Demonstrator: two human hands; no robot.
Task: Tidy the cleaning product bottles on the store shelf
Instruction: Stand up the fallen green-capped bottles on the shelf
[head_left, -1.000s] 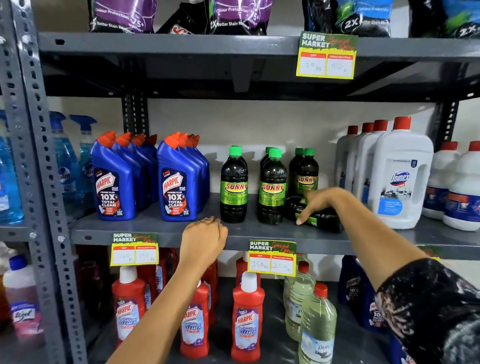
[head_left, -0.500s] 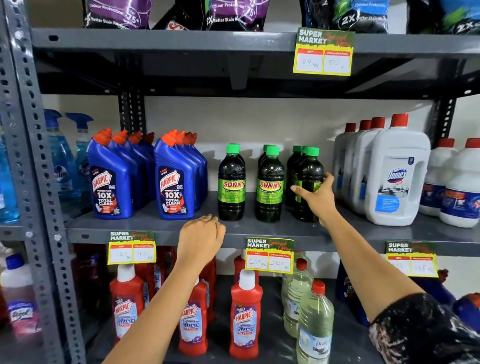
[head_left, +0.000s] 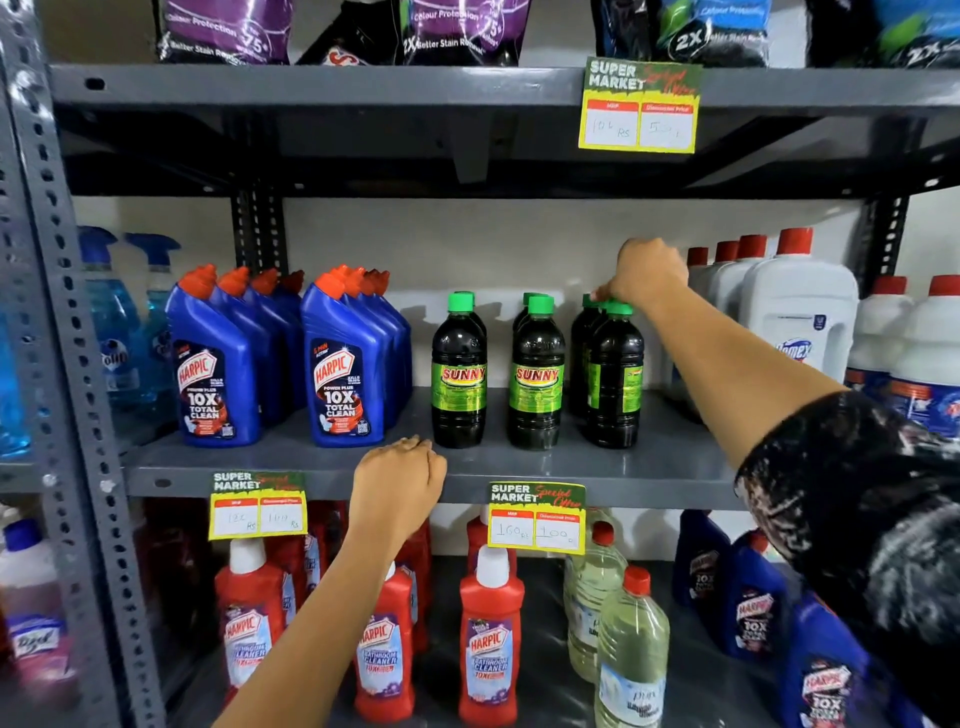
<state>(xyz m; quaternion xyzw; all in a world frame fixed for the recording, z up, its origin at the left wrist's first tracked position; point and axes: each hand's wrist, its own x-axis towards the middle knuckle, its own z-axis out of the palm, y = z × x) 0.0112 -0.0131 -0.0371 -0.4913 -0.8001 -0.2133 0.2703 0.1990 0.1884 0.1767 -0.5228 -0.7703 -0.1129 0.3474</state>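
Dark Sunny bottles with green caps stand in three short rows on the middle shelf (head_left: 597, 467). The right front Sunny bottle (head_left: 615, 384) stands upright with its label turned sideways. My right hand (head_left: 647, 275) reaches over it, fingertips pinching the green caps at the top of that row. My left hand (head_left: 397, 480) rests as a loose fist on the shelf's front edge, holding nothing. The other Sunny bottles (head_left: 460, 374) face forward.
Blue Harpic bottles (head_left: 343, 369) stand left of the Sunny rows, white Domex jugs (head_left: 795, 322) right. Red Harpic bottles (head_left: 491, 634) and pale clear bottles (head_left: 631, 660) fill the lower shelf. Price tags (head_left: 537, 517) hang on the shelf edges. Detergent pouches sit above.
The Sunny bottle that lay on its side now stands upright at the front of the right row. My right hand moved from its body up to the caps. The left hand stayed put.
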